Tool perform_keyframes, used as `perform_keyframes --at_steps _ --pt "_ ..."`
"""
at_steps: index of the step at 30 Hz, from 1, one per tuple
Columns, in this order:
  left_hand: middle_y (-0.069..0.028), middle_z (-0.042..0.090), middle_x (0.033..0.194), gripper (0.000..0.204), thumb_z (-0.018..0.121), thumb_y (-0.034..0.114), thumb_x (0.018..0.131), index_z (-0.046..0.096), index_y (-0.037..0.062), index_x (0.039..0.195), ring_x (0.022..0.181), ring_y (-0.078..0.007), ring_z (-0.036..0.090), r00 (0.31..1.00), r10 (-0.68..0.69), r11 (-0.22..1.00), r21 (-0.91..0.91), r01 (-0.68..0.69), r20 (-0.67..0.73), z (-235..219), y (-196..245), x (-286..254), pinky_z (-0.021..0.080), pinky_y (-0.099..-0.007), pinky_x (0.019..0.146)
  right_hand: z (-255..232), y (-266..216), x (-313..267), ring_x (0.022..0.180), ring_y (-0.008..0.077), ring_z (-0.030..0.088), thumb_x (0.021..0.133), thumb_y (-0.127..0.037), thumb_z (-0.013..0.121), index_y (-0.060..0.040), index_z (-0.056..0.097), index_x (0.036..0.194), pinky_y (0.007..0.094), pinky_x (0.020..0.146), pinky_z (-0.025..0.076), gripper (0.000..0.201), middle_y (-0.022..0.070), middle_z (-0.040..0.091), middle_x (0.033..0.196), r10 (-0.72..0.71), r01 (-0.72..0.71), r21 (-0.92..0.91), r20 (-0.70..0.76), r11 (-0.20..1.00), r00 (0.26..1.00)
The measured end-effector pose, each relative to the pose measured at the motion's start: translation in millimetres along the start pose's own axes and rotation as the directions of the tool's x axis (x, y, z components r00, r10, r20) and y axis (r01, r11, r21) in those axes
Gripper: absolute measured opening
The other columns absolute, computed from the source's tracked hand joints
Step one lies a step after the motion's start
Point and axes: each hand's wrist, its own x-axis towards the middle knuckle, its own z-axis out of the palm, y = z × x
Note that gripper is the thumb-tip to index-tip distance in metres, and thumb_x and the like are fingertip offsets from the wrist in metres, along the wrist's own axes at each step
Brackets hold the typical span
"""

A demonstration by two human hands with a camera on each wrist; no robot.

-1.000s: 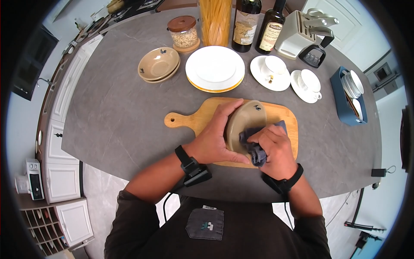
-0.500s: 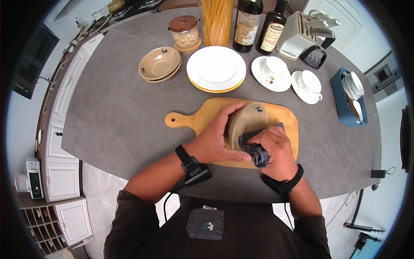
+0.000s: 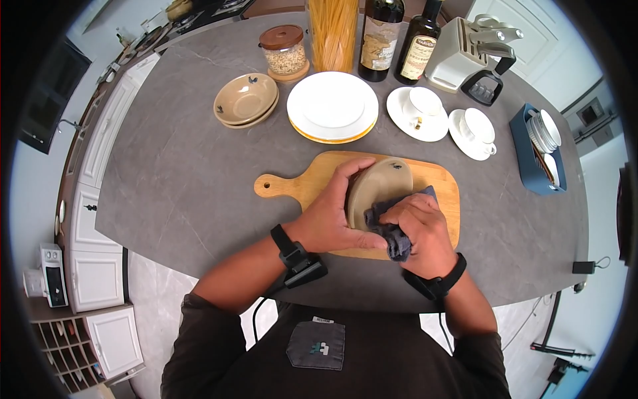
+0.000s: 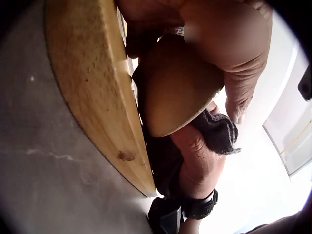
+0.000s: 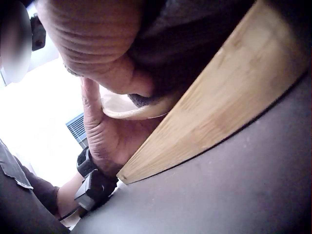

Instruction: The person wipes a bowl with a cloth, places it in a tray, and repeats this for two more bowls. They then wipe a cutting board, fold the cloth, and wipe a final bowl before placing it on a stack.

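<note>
A tan bowl (image 3: 377,188) is held tilted over the wooden cutting board (image 3: 435,176), its inside facing right. The left hand (image 3: 330,216) grips it from the left, thumb along the near side and fingers round the far side. Bunched in the right hand (image 3: 428,233) is a dark grey cloth (image 3: 397,245), pressed against the bowl's inside near the lower rim. In the left wrist view the bowl's underside (image 4: 178,87) shows close to the board (image 4: 92,73). The right wrist view shows the rim (image 5: 131,114) beside the right fingers; the cloth hides part of the inside.
Behind the board stand two stacked tan bowls (image 3: 244,100), stacked white plates (image 3: 332,110) and two white cups on saucers (image 3: 425,126). Farther back are an oat jar (image 3: 284,56), pasta (image 3: 331,33), bottles (image 3: 379,50) and a toaster (image 3: 454,56). A blue bin (image 3: 531,163) stands right.
The cloth and right fingers have shifted slightly against the bowl's inside, and the bowl's tilt has changed a little. Both hands keep their holds.
</note>
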Motion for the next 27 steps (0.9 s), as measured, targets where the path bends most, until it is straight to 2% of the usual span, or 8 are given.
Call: perform_keyframes --at_steps 3,5,11,15,17,21,23,27 --pt "-0.0159 0.038 0.165 0.141 0.11 0.038 0.065 0.02 0.0082 0.169 0.154 -0.0289 0.041 1.0 -0.028 0.999 0.036 0.028 0.004 0 5 0 0.036 -0.0462 0.128 2 0 1 0.101 0.0325 0.072 0.065 -0.001 0.085 -0.0047 0.073 0.1 0.0457 0.097 0.051 0.037 0.0096 0.075 0.098 0.001 -0.001 -0.005 -0.058 1.0 0.998" --pt "-0.0159 0.038 0.165 0.144 0.11 0.039 0.063 0.019 0.008 0.17 0.154 -0.0293 0.041 1.0 -0.021 0.994 0.107 0.02 0.001 0 9 1 0.037 -0.0461 0.128 3 2 2 0.101 0.0321 0.072 0.066 -0.002 0.086 -0.005 0.073 0.101 0.0458 0.095 0.051 0.037 0.0096 0.075 0.098 -0.02 0.001 -0.12 -0.158 0.993 0.987" --pt "-0.0163 0.037 0.165 0.15 0.111 0.041 0.059 0.018 0.0071 0.172 0.154 -0.0307 0.041 1.0 0.003 0.975 0.221 -0.001 -0.005 -1 12 3 0.036 -0.0464 0.128 1 -5 -1 0.1 0.0317 0.072 0.066 -0.006 0.087 -0.0057 0.073 0.102 0.0445 0.092 0.051 0.039 0.0087 0.076 0.1 0.026 -0.026 -0.036 -0.012 0.999 1.0" --pt "-0.0163 0.037 0.165 0.151 0.111 0.042 0.058 0.019 0.0068 0.172 0.154 -0.0313 0.041 1.0 0.019 0.973 0.229 -0.02 0.005 -3 12 4 0.036 -0.0465 0.128 2 0 -1 0.099 0.032 0.072 0.066 -0.006 0.088 -0.0056 0.073 0.102 0.0439 0.091 0.051 0.039 0.0088 0.076 0.099 -0.013 0.014 0.016 -0.008 1.0 1.0" --pt "-0.0162 0.038 0.165 0.151 0.111 0.042 0.058 0.019 0.0067 0.172 0.154 -0.0313 0.041 1.0 0.004 0.972 0.234 -0.004 0.002 -3 11 3 0.037 -0.0465 0.128 1 -1 0 0.099 0.0325 0.072 0.068 -0.006 0.088 -0.0059 0.073 0.102 0.0434 0.091 0.051 0.037 0.0096 0.076 0.098 -0.011 0.004 -0.074 -0.089 0.997 0.996" --pt "-0.0161 0.038 0.164 0.15 0.111 0.042 0.058 0.02 0.0067 0.172 0.154 -0.0313 0.042 1.0 -0.004 0.972 0.233 0.005 -0.004 -1 11 4 0.037 -0.0464 0.128 1 -1 -1 0.098 0.0323 0.072 0.07 -0.007 0.089 -0.0056 0.073 0.102 0.0435 0.089 0.051 0.036 0.0103 0.076 0.098 -0.007 -0.007 -0.154 -0.092 0.988 0.996" --pt "-0.0161 0.038 0.164 0.15 0.111 0.042 0.058 0.02 0.0068 0.172 0.154 -0.0312 0.042 1.0 0.002 0.97 0.242 -0.001 -0.002 -2 13 4 0.037 -0.0464 0.128 2 -4 -3 0.097 0.0323 0.072 0.07 -0.008 0.089 -0.0052 0.073 0.102 0.0435 0.086 0.052 0.036 0.0105 0.077 0.099 0.075 -0.075 0.02 0.01 0.997 0.997" --pt "-0.016 0.038 0.164 0.15 0.111 0.042 0.058 0.02 0.007 0.171 0.154 -0.0311 0.042 1.0 -0.008 0.972 0.235 0.008 -0.002 -2 12 4 0.037 -0.0465 0.128 3 1 -3 0.096 0.0335 0.072 0.07 -0.008 0.09 -0.0045 0.073 0.102 0.0434 0.084 0.053 0.036 0.0115 0.076 0.098 0.103 -0.102 0.161 0.004 0.982 0.995"
